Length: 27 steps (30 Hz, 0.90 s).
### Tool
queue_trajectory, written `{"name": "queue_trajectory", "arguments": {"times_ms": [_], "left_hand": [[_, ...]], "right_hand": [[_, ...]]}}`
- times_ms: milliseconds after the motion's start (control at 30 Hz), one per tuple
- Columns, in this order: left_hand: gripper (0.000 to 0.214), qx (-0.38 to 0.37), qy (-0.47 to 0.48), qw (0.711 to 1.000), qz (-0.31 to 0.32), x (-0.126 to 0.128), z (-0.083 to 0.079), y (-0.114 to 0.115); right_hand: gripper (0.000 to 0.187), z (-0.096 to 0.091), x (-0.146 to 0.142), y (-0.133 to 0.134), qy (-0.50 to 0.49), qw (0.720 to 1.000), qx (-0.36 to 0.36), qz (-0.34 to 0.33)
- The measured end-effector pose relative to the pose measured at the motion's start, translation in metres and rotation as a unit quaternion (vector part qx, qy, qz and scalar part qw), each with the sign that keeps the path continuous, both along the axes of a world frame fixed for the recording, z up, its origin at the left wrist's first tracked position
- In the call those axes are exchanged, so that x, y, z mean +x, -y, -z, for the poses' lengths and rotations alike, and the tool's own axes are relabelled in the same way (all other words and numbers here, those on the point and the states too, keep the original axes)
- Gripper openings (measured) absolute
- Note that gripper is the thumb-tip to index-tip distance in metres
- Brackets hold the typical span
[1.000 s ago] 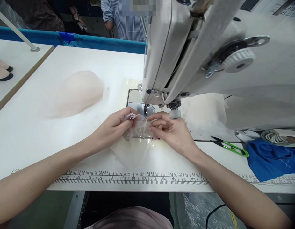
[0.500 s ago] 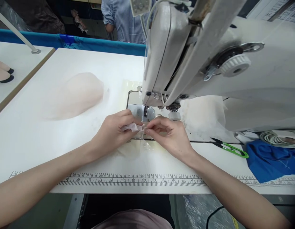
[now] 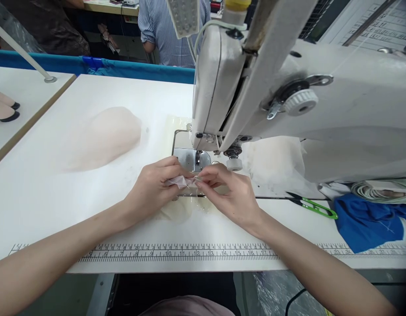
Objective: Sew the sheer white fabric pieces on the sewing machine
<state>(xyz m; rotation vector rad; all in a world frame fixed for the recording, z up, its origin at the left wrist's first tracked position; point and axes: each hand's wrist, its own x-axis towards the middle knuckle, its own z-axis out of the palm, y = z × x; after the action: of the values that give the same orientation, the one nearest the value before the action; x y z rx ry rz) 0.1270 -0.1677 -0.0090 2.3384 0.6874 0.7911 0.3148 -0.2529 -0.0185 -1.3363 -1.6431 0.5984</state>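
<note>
My left hand (image 3: 155, 186) and my right hand (image 3: 227, 193) meet just in front of the needle plate (image 3: 190, 159) of a white sewing machine (image 3: 288, 101). Both pinch a small piece of sheer pale pink fabric (image 3: 180, 181), folded between the fingertips. The rest of that thin fabric (image 3: 176, 210) trails down onto the white table (image 3: 58, 210) below my hands. The presser foot (image 3: 198, 158) stands just behind my fingers.
A mound of sheer pink fabric (image 3: 104, 136) lies at the left, more pale fabric (image 3: 272, 160) under the machine arm. Green-handled snips (image 3: 313, 205) and blue cloth (image 3: 367, 221) lie at the right. A printed ruler (image 3: 176, 253) runs along the front edge. A person in a striped shirt (image 3: 172, 30) stands behind.
My hands have drawn the fabric together from a spread piece into a small fold pinched between both sets of fingertips. The view has tilted slightly upward.
</note>
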Motion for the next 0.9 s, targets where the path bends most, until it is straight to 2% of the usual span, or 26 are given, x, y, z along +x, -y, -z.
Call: {"name": "queue_trajectory", "arguments": {"times_ms": [300, 467, 600, 667, 733, 800, 900], "left_hand": [[0.023, 0.003, 0.006, 1.000, 0.003, 0.000, 0.000, 0.002], [0.007, 0.029, 0.016, 0.999, 0.000, 0.001, -0.001, 0.005], [0.002, 0.061, 0.017, 0.998, 0.008, 0.001, -0.004, 0.009], [0.007, 0.076, 0.008, 0.997, 0.004, 0.001, -0.005, 0.010], [0.017, 0.079, -0.006, 0.997, -0.005, 0.001, -0.005, 0.010], [0.018, 0.078, -0.013, 0.997, 0.000, 0.001, -0.005, 0.010], [0.021, 0.085, -0.006, 0.996, 0.031, 0.000, -0.004, 0.011]], "right_hand": [[0.012, 0.000, 0.000, -0.001, 0.007, 1.000, -0.004, -0.015], [0.011, 0.001, 0.001, -0.001, 0.041, 0.999, -0.002, -0.026], [0.011, -0.001, 0.002, -0.001, 0.071, 0.997, 0.017, -0.034], [0.011, -0.001, 0.004, -0.002, 0.085, 0.994, 0.058, -0.035], [0.011, 0.000, 0.006, -0.002, 0.124, 0.983, 0.134, -0.021], [0.008, -0.001, 0.008, -0.001, 0.191, 0.951, 0.241, -0.010], [0.006, -0.004, 0.012, 0.000, 0.292, 0.880, 0.374, -0.032]]}}
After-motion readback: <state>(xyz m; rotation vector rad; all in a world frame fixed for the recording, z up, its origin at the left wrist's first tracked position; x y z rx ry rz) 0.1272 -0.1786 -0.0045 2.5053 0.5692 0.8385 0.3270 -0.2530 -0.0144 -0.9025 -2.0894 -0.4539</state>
